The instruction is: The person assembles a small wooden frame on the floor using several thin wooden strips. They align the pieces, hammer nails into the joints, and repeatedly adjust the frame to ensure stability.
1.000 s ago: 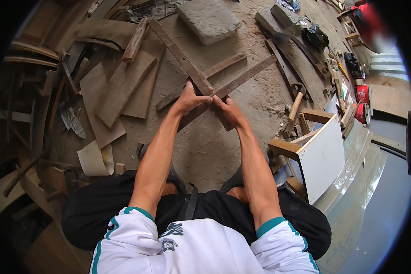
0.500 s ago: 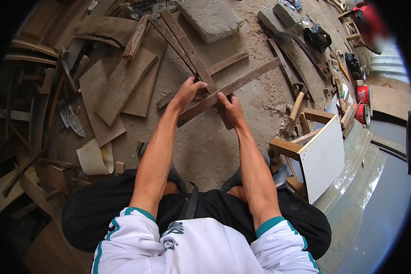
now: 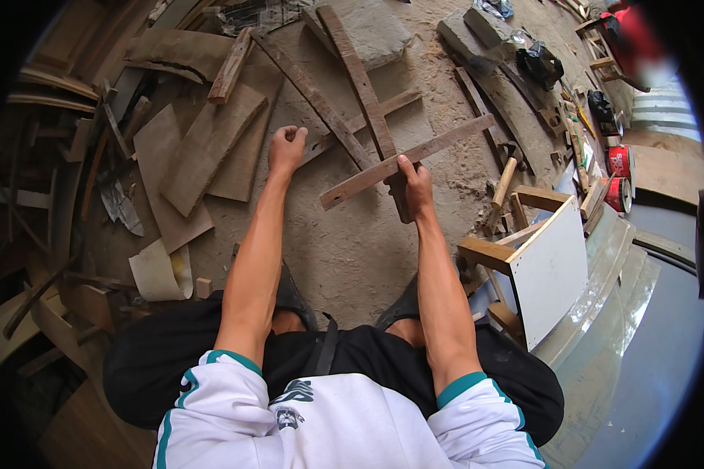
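My right hand (image 3: 417,187) grips two wooden slats where they cross, its thumb on top. One is a reddish-brown cross slat (image 3: 438,145) lying slantwise; beneath it runs a long slat (image 3: 353,69) that reaches away toward the concrete block. Left of these, another long slat (image 3: 309,92) slants away, its near end close to the crossing. A further slat (image 3: 399,105) lies under both long ones. My left hand (image 3: 287,148) is raised apart from the wood, fingers curled together; whether something small is in them cannot be made out.
Boards (image 3: 215,148) lie piled at the left. A concrete block (image 3: 371,35) sits at the far middle. To the right are a hammer (image 3: 504,184), a white-topped wooden frame (image 3: 551,270), red cans (image 3: 618,194) and a black plastic bag (image 3: 541,64).
My left hand has let go of the slats and moved up and left. The crossed slats have shifted right in my right hand, and the long ones now spread apart.
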Demonstrator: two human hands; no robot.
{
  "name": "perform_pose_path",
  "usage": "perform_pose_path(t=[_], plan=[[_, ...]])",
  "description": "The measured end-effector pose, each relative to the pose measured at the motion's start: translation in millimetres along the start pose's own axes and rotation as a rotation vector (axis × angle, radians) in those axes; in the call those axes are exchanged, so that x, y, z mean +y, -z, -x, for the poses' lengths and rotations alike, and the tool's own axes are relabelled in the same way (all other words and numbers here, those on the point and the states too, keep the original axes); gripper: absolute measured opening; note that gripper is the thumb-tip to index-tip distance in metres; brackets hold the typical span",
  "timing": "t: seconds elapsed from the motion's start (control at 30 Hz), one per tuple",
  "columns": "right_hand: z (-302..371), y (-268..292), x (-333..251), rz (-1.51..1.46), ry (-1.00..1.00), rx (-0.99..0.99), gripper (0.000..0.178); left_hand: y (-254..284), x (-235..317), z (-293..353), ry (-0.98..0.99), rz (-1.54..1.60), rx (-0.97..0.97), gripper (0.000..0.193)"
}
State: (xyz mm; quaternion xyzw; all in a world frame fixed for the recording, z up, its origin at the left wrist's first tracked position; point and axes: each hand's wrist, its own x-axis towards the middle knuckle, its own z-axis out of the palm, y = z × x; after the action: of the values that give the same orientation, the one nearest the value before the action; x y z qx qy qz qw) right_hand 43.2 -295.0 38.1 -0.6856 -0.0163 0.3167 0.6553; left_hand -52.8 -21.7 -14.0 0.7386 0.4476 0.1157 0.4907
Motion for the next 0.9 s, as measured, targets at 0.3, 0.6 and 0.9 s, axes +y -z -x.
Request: perform_pose_path(t=[0.3, 0.6, 0.9], plan=[[3, 13, 8, 0.0, 0.004, 0.081, 0.045, -1, 15, 17, -0.126, -0.507, -0.302, 0.054], [5, 9, 12, -0.001, 0.017, 0.073, 0.038, -2, 12, 21, -0.135, -0.437, -0.245, 0.048], [9, 3, 11, 0.0, 0.027, 0.044, 0.038, -4, 9, 17, -0.095, -0.491, -0.262, 0.048]])
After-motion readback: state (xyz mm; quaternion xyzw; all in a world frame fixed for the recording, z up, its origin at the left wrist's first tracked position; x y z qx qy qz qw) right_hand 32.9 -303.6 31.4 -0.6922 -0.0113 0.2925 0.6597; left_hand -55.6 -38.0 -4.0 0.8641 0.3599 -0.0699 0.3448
